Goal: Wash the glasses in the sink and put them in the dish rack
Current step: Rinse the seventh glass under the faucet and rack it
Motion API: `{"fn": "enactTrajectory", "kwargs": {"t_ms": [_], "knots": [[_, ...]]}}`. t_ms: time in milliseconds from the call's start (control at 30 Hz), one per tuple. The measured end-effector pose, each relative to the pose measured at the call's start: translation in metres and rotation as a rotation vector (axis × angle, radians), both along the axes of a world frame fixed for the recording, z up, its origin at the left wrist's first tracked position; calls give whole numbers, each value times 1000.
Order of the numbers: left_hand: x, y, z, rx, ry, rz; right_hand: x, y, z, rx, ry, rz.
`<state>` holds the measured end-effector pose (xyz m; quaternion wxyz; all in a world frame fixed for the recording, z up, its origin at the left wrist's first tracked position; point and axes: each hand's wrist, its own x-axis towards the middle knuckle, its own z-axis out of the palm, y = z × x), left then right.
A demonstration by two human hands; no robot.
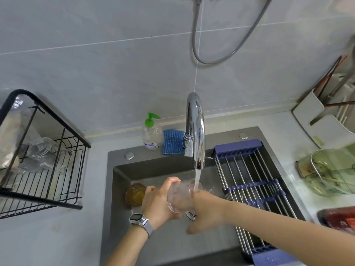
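Both forearms enter from the bottom edge and meet over the dark sink (119,189). On my left wrist I see a watch (139,220) with a metal mesh band. My left hand (159,202) grips the clear glass (178,196) from the left side: the fingers curl over its top and far side, and the palm lies against its wall. The glass lies tilted almost on its side, with the base towards the camera and the mouth pointing away to the right, under the tap (195,129). My right hand (206,208) is at the mouth of the glass; its fingers seem to go inside the glass, but the water and blur hide them, so I cannot tell if they are curled or straight. Only the thumb is clear, pointing down and towards the camera. The water stream (197,179) falls onto the rim of the glass just where the right hand meets it.

Behind the left hand an amber glass (135,193) stands on the sink floor, near the left wall. The black wire dish rack (57,169) stands on the counter at the left, with clear glassware inside. A soap bottle (151,135) and a blue sponge (172,142) are behind the sink, and a roll-up drying mat (253,187) covers its right part.
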<state>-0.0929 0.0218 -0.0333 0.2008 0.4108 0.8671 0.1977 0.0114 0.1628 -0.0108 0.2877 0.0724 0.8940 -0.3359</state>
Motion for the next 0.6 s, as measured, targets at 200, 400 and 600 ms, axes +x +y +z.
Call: {"fn": "enactTrajectory", "kwargs": {"t_ms": [200,400,600], "knots": [[-4,-4,3,34,43,32,1,-11,13,-218,207,-208],[0,-3,9,-63,31,-33,-4,5,34,603,175,642],[15,16,3,129,-342,271,-21,14,48,16,373,-53]]}}
